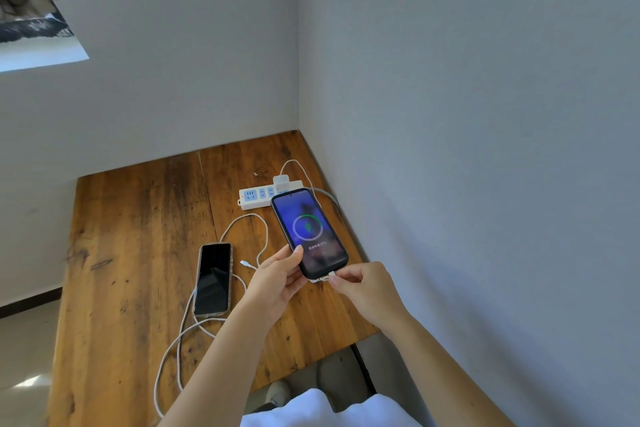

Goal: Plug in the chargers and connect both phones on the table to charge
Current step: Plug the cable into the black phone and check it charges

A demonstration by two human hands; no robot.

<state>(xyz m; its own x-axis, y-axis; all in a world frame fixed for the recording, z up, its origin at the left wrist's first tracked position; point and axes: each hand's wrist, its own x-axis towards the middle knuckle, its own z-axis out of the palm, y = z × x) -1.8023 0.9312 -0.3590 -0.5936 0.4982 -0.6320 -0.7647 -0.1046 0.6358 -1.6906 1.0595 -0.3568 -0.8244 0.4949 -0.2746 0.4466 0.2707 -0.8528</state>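
Note:
My left hand (pixel 277 279) holds a dark-cased phone (pixel 309 233) above the table, its lit screen showing a green charging ring. My right hand (pixel 363 282) pinches the white cable plug (pixel 330 276) at the phone's bottom edge. A second phone (pixel 213 279) lies face up with a black screen on the wooden table (pixel 131 253). A loose white cable end (pixel 245 263) lies just right of it, apart from it. A white power strip (pixel 258 198) sits at the back, with a white charger (pixel 281 181) plugged into it.
White cables loop over the table's front left part (pixel 173 350) and behind the strip. Walls close the table in at the back and right. A picture (pixel 27 10) hangs at upper left. My shoes (pixel 277 392) show below the table's front edge.

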